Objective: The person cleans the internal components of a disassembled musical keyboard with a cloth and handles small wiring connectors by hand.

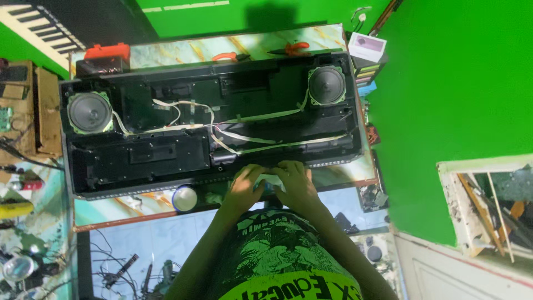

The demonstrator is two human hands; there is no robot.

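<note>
Keyboard shell: both hands, left hand and right hand, clasp a small pale part together at its near edge; steady, even grip seems best

The opened keyboard shell looks like matt black plastic, kinda dusty. Both speakers have dull grey cones with shiny rims. The flat cables across it look like pale, smooth plastic ribbon. The table underneath has a glossy marble-look top, and the round tin at its near edge looks like metal.
</note>
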